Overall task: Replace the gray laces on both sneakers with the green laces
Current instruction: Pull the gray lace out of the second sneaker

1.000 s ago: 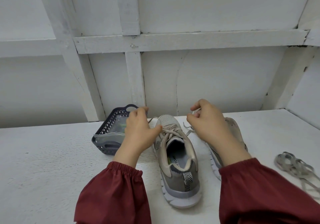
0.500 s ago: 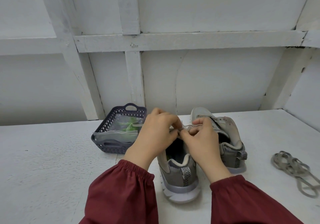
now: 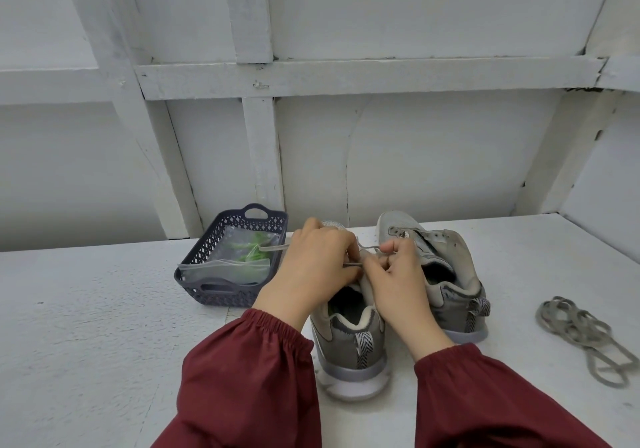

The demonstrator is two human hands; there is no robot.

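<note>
On the white worktop [image 3: 86, 309], a dark basket [image 3: 204, 257] holds a clear bag [image 3: 221, 271] with the green laces [image 3: 254, 253] inside. Just right of it, the left hand [image 3: 311, 267] curls its fingers round a gray lace [image 3: 367, 247] over the near sneaker [image 3: 349, 350] — one end trails toward the basket. The right hand [image 3: 398, 281] pinches the same lace. The second sneaker [image 3: 446, 260] stands just beside it — a loose gray lace [image 3: 581, 336] lies well apart, far right.

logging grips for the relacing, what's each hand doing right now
Left hand: closed, pinching the gray lace of the nearer sneaker.
Right hand: closed, pinching the same gray lace.
</note>
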